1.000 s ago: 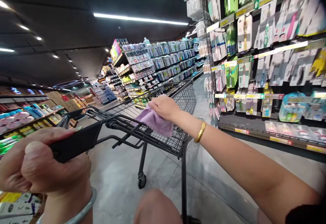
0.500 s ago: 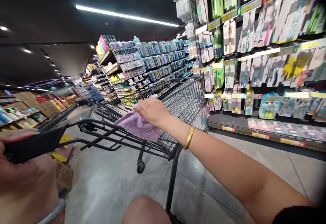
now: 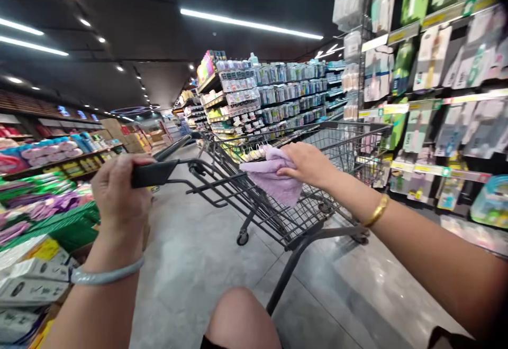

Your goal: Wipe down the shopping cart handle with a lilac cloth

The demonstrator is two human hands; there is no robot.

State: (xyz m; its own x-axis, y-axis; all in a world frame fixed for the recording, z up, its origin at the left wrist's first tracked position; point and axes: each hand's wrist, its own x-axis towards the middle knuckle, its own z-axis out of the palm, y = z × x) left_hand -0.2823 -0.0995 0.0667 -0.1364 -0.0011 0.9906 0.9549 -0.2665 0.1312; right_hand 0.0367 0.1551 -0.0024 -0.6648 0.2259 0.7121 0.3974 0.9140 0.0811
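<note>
"What's at the left?"

"The left hand (image 3: 119,190), wrapped round the black handle (image 3: 154,173) of the shopping cart (image 3: 301,235). The handle is probably stiff and a bit slick; that outer end looks a sound place to grip."

"And farther right?"

"The purple cloth (image 3: 275,180), hanging at the cart's near wire side, its upper part gathered in the right hand (image 3: 311,163), thumb against fingers. It should be light, soft and hard to damage. Hold it by a bunched fold; loose edges could snag."
</note>
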